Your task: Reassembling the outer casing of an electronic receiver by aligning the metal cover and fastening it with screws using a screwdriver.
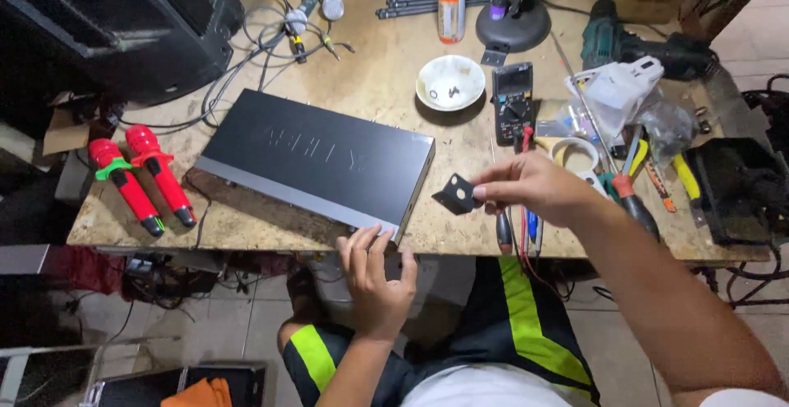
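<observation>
A flat black and grey electronics unit (316, 159) lies at an angle on the worn wooden worktable (246, 218). My left hand (376, 277) rests at the unit's near corner, fingers spread and touching its edge, holding nothing. To the right of the unit, just above the table, my right hand (532, 187) pinches a small black metal bracket (457, 194) with holes in it.
Two red microphones (141, 179) lie at the left. A white bowl (449, 82) holding small screws, a multimeter (513, 101), a spray can (451, 0), a drill (637, 45), plastic bags, tape and screwdrivers crowd the right. A black speaker (115, 21) and cables fill the far left.
</observation>
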